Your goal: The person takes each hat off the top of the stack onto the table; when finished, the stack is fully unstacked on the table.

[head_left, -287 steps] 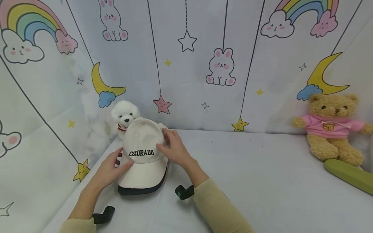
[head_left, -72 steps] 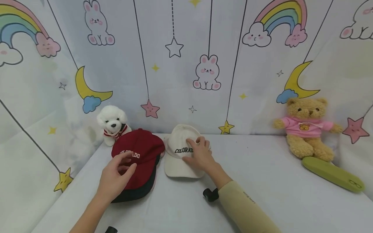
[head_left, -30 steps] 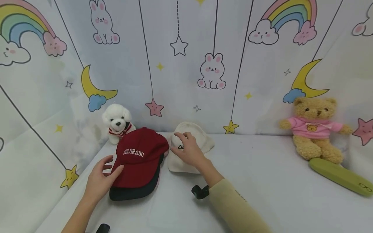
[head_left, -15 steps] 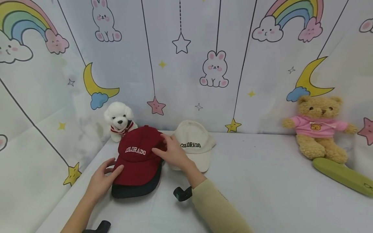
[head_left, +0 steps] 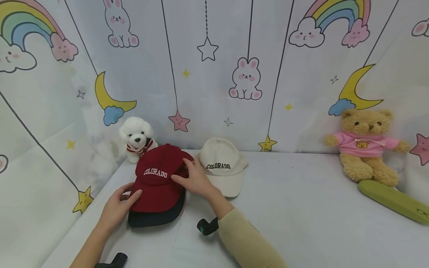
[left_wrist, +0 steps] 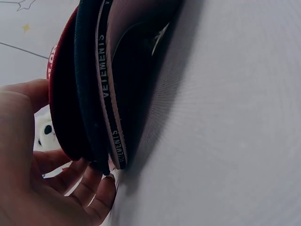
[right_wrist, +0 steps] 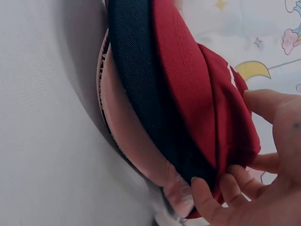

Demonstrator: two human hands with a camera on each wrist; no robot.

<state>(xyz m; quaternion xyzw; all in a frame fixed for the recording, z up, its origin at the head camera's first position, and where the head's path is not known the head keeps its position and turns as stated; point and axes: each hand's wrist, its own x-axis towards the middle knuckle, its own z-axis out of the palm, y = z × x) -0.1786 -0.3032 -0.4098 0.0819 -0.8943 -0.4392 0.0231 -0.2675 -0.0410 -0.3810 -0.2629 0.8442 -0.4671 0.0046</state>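
A red baseball cap [head_left: 157, 175] with white "COLORADO" lettering lies on top of a stack. Beneath it are a navy cap [right_wrist: 136, 61] and a pink cap [right_wrist: 127, 113]. My left hand [head_left: 117, 206] grips the left side of the red cap's brim, thumb on top and fingertips along the stacked brim edges. On the right, my right hand [head_left: 197, 180] holds the red cap's crown between thumb and fingers, its fingertips against the cap's side near the navy one. An off-white "COLORADO" cap [head_left: 219, 160] sits on the table, just right of the stack.
Behind the stack sits a white plush dog [head_left: 136, 134]. A teddy bear [head_left: 365, 145] in a pink hoodie leans at the far right, with a green glasses case [head_left: 393, 201] before it. Cartoon-printed cloth [head_left: 207, 93] backs the white table [head_left: 285, 223].
The off-white cap, earlier atop the stack, now lies to the right. My right hand left it and moved left onto the red cap; my left hand closed in on the red brim.
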